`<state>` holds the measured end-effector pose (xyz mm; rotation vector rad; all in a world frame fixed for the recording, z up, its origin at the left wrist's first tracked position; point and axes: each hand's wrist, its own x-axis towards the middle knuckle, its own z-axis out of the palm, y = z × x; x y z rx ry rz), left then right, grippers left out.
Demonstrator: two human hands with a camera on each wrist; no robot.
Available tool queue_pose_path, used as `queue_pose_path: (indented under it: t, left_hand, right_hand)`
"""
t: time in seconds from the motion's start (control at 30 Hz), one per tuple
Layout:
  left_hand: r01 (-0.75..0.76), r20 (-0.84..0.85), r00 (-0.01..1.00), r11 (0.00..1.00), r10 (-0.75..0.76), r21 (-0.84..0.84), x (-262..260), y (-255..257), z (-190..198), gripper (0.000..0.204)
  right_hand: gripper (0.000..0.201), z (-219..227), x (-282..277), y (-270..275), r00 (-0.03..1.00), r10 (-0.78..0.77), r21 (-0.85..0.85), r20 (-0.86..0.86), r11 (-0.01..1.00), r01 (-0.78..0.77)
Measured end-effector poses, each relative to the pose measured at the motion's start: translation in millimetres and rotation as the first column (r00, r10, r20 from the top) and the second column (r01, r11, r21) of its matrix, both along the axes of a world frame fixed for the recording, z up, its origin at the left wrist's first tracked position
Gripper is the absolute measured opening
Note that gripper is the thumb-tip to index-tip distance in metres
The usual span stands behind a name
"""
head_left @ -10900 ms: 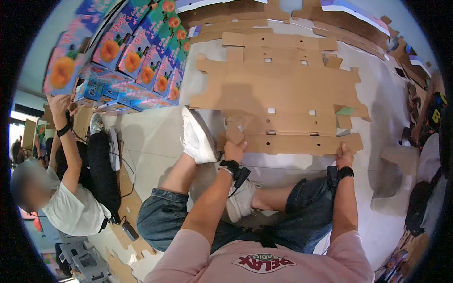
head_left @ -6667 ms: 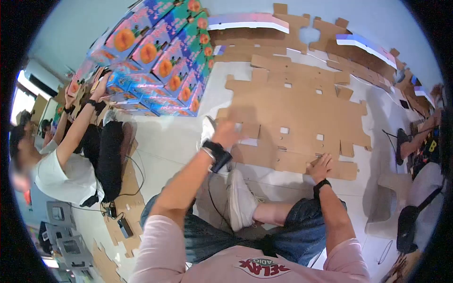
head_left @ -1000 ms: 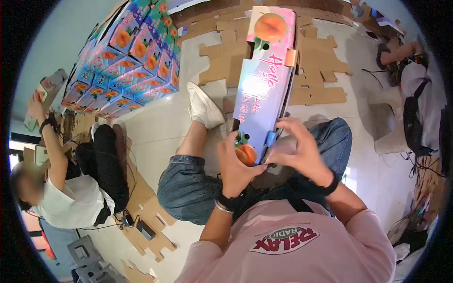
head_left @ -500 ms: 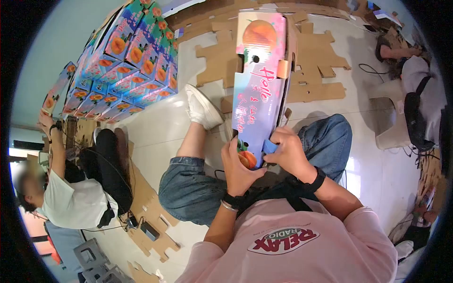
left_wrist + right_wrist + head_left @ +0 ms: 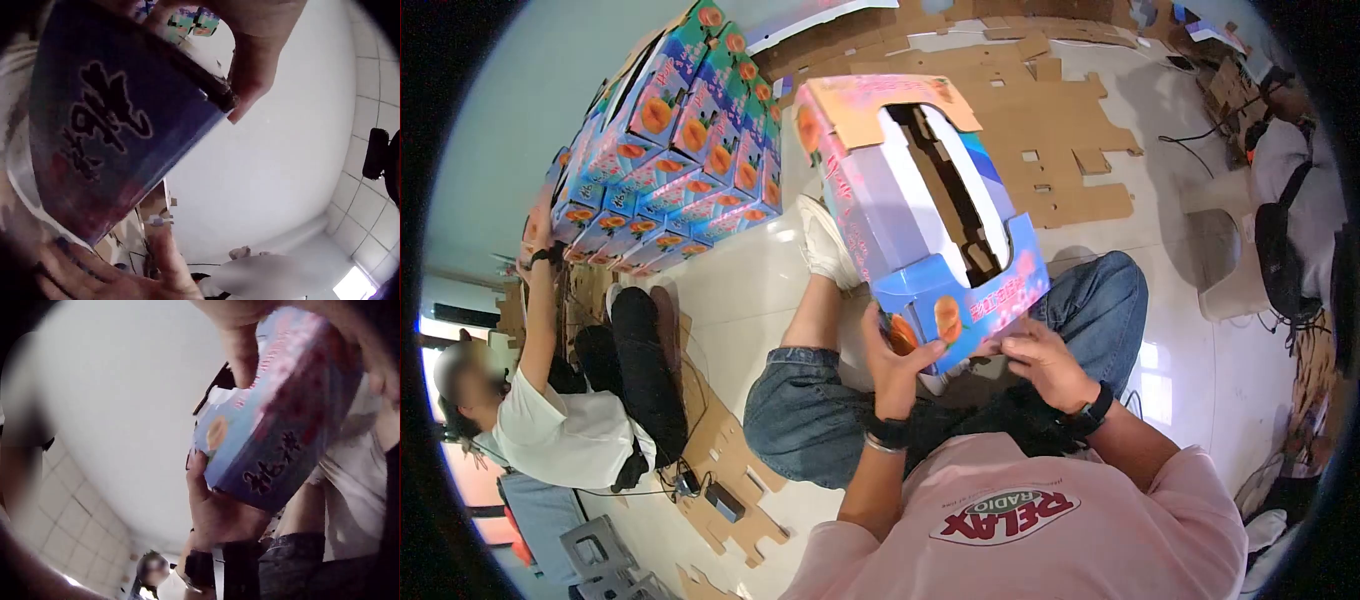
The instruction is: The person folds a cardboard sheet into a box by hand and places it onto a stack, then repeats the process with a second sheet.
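Note:
A printed peach carton (image 5: 925, 285), blue and pink, is tilted above my lap in the head view. Its top shows a long slot with white edges and a dark interior. My left hand (image 5: 895, 370) grips the near left corner, thumb across the front panel. At the near right corner, my right hand (image 5: 1050, 365) holds the lower edge with curled fingers. In the right wrist view, the right thumb (image 5: 245, 356) lies over the carton's printed face. Dark lettering on the carton's end panel (image 5: 125, 169) shows in the left wrist view.
Finished-looking peach cartons (image 5: 690, 150) are stacked at the left. Flat brown cardboard (image 5: 1075, 120) lies on the floor ahead. Another person (image 5: 560, 430) sits at the left, reaching to the stack. A pale stool (image 5: 1225, 240) and a second person's clothing stand at the right.
Earlier, both hands were at flat cardboard on the floor. Later they held the carton narrow side up, the right hand pinching a blue flap. Now the carton is turned, showing its slotted top.

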<state>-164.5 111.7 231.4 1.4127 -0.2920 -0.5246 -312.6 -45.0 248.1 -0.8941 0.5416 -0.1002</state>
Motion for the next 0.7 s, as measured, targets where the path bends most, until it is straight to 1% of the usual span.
queue_pose_path:
  t: [0.03, 0.07, 0.1, 0.13, 0.17, 0.2, 0.27, 0.3, 0.33, 0.4, 0.43, 0.47, 0.5, 0.53, 0.57, 0.6, 0.63, 0.67, 0.7]
  left_hand:
    - [-0.043, -0.097, 0.995, 0.998, 0.038, -0.048, -8, -5, 2, 0.098]
    - [-0.043, -0.096, 0.995, 0.998, 0.038, -0.051, -15, -10, -1, 0.098]
    - [-0.037, -0.087, 0.996, 0.998, 0.032, -0.050, -23, -15, -4, 0.099]
    - [-0.032, -0.077, 0.997, 0.998, 0.028, -0.049, -31, -19, -7, 0.099]
    - [-0.012, 0.003, 1.000, 1.000, 0.012, -0.020, -37, -21, -17, 0.102]
    - [-0.013, 0.007, 1.000, 1.000, 0.013, -0.022, -41, -23, -12, 0.102]
    - [0.078, -0.002, 0.997, 0.994, -0.078, -0.074, -44, -27, 3, 0.102]
    - [0.141, 0.004, 0.990, 0.988, -0.141, -0.065, -41, -24, -2, 0.106]
    - [0.138, 0.000, 0.990, 0.989, -0.138, -0.060, -38, -18, -3, 0.106]
    - [0.160, 0.099, 0.983, 0.984, -0.152, -0.084, -18, -5, -3, 0.105]
    - [0.078, 0.124, 0.989, 0.995, -0.085, 0.057, 10, 7, -17, 0.089]
    - [-0.007, 0.157, 0.987, 0.981, -0.024, 0.193, 41, 24, -27, 0.074]
    - [0.010, 0.279, 0.958, 0.980, -0.065, 0.196, 61, 41, -11, 0.066]
    - [0.024, 0.395, 0.913, 0.979, -0.103, 0.201, 80, 58, 3, 0.061]
    - [0.133, 0.067, 0.990, 0.977, -0.123, -0.165, 99, 77, 3, 0.057]
    - [0.090, -0.244, 0.937, 0.849, -0.249, -0.520, 113, 98, -1, 0.052]
    - [0.164, -0.334, 0.885, 0.888, -0.325, -0.431, 124, 122, -4, 0.053]
    - [0.248, -0.425, 0.820, 0.906, -0.385, -0.342, 129, 141, -11, 0.054]
    - [0.273, -0.340, 0.910, 0.960, -0.239, 0.055, 128, 152, -24, 0.052]
  right_hand:
    - [0.035, -10, -1, 3, 0.998, -0.029, 0.152, -0.049, 0.988, 0.036]
    - [0.036, -17, -1, 4, 0.994, -0.050, 0.298, -0.102, 0.951, 0.078]
    - [0.036, -20, 3, 5, 0.994, -0.049, 0.295, -0.102, 0.952, 0.077]
    - [0.037, -20, 11, 5, 0.995, -0.097, 0.365, -0.035, 0.925, 0.103]
    - [0.037, -22, 16, 7, 0.988, -0.148, 0.436, 0.031, 0.892, 0.120]
    - [0.037, -30, 16, 6, 0.989, -0.147, 0.435, 0.035, 0.893, 0.117]
    - [0.037, -50, 13, -2, 0.969, -0.244, 0.413, 0.039, 0.887, 0.207]
    - [0.038, -58, 13, -9, 0.960, -0.267, 0.424, 0.087, 0.882, 0.207]
    - [0.043, -55, 10, -20, 0.958, -0.256, 0.466, 0.130, 0.869, 0.169]
    - [0.048, -44, 3, -43, 0.956, -0.256, 0.344, 0.145, 0.919, 0.194]
    - [0.051, -44, -6, -56, 0.956, -0.243, 0.269, 0.163, 0.943, 0.193]
    - [0.054, -45, -17, -69, 0.957, -0.230, 0.193, 0.178, 0.962, 0.195]
    - [0.054, -37, -31, -82, 0.969, -0.178, 0.123, 0.170, 0.980, 0.158]
    - [0.057, -21, -39, -89, 0.977, -0.185, 0.095, 0.109, 0.980, 0.175]
    - [0.061, -25, -51, -100, 0.984, -0.161, 0.043, 0.078, 0.986, 0.158]
    - [0.064, -28, -60, -109, 0.990, -0.135, -0.008, 0.045, 0.991, 0.136]
    - [0.073, -11, -63, -112, 0.995, -0.095, -0.066, 0.002, 0.993, 0.095]
    - [0.073, -8, -64, -115, 0.995, -0.099, -0.066, 0.003, 0.993, 0.099]
    - [0.076, -8, -66, -118, 0.999, -0.038, -0.122, -0.008, 0.992, 0.037]
